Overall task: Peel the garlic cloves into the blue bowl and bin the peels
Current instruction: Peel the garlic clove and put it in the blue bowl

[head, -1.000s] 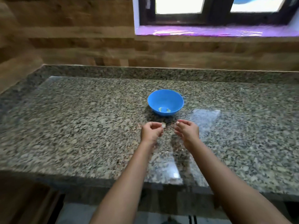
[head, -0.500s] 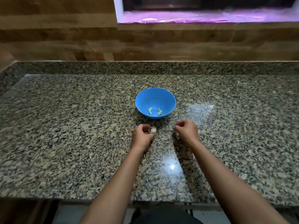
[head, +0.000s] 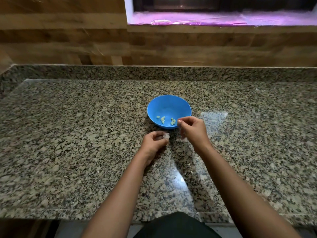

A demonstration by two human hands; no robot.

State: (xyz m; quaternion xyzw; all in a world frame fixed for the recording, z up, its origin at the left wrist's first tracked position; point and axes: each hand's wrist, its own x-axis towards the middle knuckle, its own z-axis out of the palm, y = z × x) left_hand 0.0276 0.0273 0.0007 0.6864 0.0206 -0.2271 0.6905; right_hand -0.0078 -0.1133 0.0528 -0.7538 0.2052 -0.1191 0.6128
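**Both hands at the blue bowl, peeled cloves inside**

Across the middle and lower frame, a speckled granite countertop (head: 68, 134). Behind it, along the top, a wood-plank wall (head: 60, 40), with a purple-lit window sill (head: 205, 19) at upper right. Reaching up from the bottom edge, two bare forearms (head: 120, 194), either side of a dark garment (head: 176, 225) at bottom centre.

Just above the frame's centre, upright on the granite, the blue bowl (head: 169, 105). Just right of it, a shiny clear patch (head: 214, 115) on the counter: plastic or glare, impossible to tell.

Below the bowl and slightly left, the left hand (head: 152, 145), fingers curled, pinching a pale garlic piece (head: 166, 135) at the fingertips. Too blurred to tell clove from skin.

At the bowl's lower right rim, the right hand (head: 193, 131), thumb and forefinger pressed together. Cannot tell whether anything sits in that pinch. Under its lower fingers, a pale scrap (head: 184, 139), held or merely lying there, unclear.

In the bottom of the bowl, yellowish peeled garlic cloves (head: 163, 119) in two small clusters. Scattered on the granite in the lower-middle frame, tiny white peel flecks (head: 98, 171).
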